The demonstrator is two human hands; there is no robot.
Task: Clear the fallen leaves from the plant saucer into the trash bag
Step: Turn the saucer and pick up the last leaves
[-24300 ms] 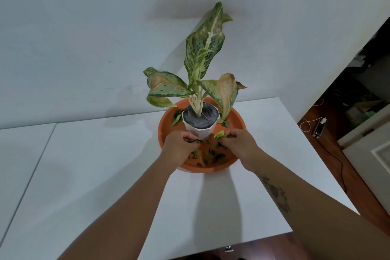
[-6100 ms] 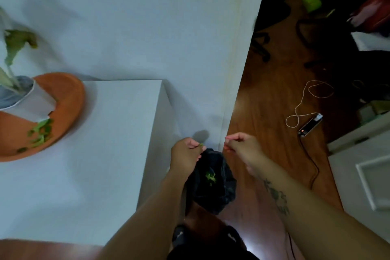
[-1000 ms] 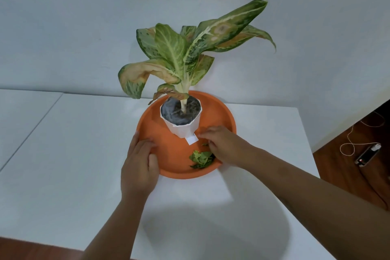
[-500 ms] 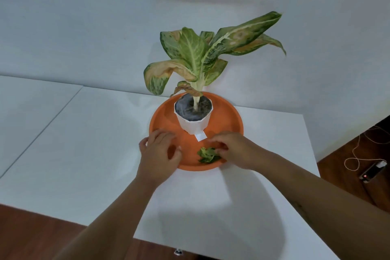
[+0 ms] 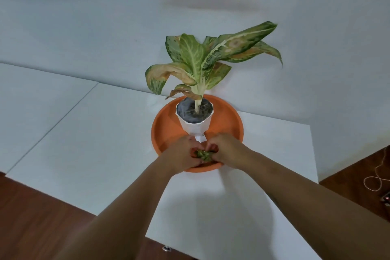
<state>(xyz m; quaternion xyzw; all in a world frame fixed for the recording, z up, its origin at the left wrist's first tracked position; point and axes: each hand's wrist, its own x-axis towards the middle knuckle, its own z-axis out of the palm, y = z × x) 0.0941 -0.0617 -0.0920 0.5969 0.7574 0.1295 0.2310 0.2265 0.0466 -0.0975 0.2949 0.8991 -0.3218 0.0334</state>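
Observation:
An orange plant saucer (image 5: 164,124) sits on the white table, with a white pot (image 5: 195,127) and a leafy plant (image 5: 202,59) standing in it. At the saucer's near edge lies a small clump of green fallen leaves (image 5: 203,154). My left hand (image 5: 182,154) and my right hand (image 5: 226,151) press in on the clump from both sides, fingers curled around it. Only the top of the clump shows between my fingers. The trash bag is out of view.
The white table (image 5: 95,143) ends at a right edge beyond the saucer, with brown wood floor (image 5: 358,183) below. A white cable (image 5: 377,177) lies on that floor. A white wall rises just behind the plant.
My left hand moved off the saucer's rim and in onto the leaves. Both hands have now closed together around the clump, which lay loose half a second ago.

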